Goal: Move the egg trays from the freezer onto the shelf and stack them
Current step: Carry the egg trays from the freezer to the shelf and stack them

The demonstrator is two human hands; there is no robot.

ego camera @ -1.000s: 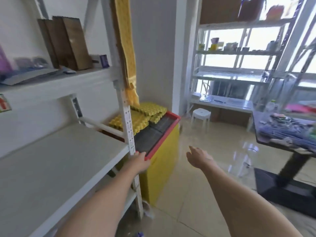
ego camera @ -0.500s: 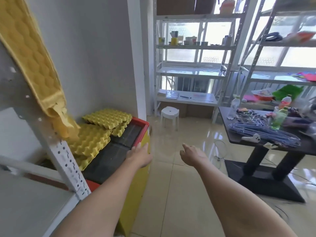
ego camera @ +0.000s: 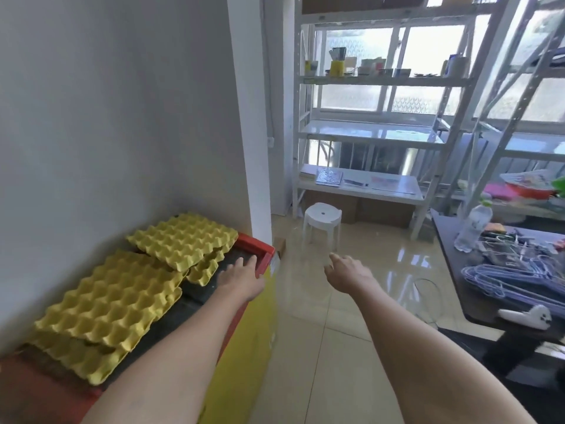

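Observation:
Yellow egg trays lie on the dark lid of a yellow chest freezer with a red rim [ego camera: 258, 244] at the lower left. A far pile of trays [ego camera: 183, 240] sits near the wall corner, and a near pile [ego camera: 107, 304] is closer to me. My left hand [ego camera: 240, 278] hovers palm down over the lid by the red rim, right of the far pile, fingers apart, holding nothing. Over the floor to the right of the freezer, my right hand [ego camera: 348, 272] is stretched out, open and empty.
A white stool [ego camera: 322, 217] stands on the glossy tile floor ahead. White metal shelving [ego camera: 367, 133] lines the windows. A dark table [ego camera: 501, 289] with wire hangers and a water bottle [ego camera: 472, 229] is on the right. A grey wall bounds the freezer on the left.
The view has swung right, away from the white shelf, which has left the frame. Both hands have moved forward; the left one now sits over the freezer lid near the trays.

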